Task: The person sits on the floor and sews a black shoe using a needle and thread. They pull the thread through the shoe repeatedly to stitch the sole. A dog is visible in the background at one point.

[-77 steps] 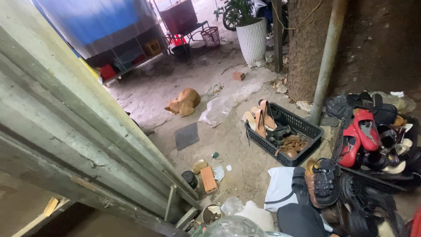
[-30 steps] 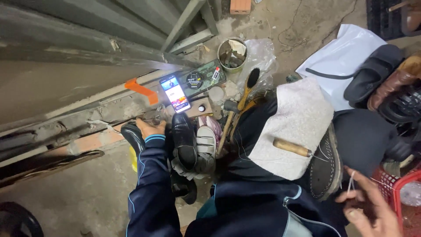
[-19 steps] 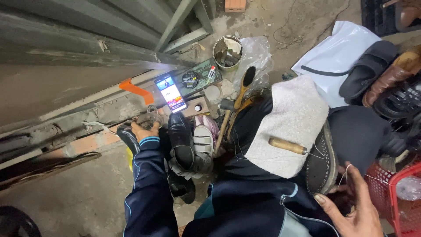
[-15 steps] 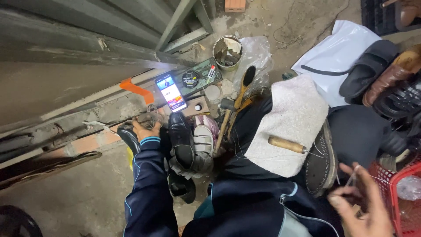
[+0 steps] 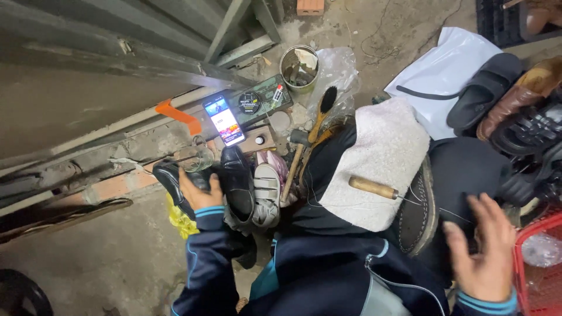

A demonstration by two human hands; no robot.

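Shoe-sorting is going on: left hand (image 5: 199,196) is gripping a black shoe (image 5: 175,182), right hand (image 5: 485,251) is hovering open beside the sole (image 5: 417,212), likely reaching next for the awl (image 5: 374,188).

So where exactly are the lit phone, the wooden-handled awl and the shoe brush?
lit phone (image 5: 224,120), head view, middle of its bright screen.
wooden-handled awl (image 5: 372,187), head view, middle of the wooden handle, lying on the pale cloth.
shoe brush (image 5: 328,100), head view, on the dark bristle head.

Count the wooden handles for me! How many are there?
3 that I can see: the awl handle on the white cloth, the brush by the tin can, and the hammer beside it. More may be hidden.
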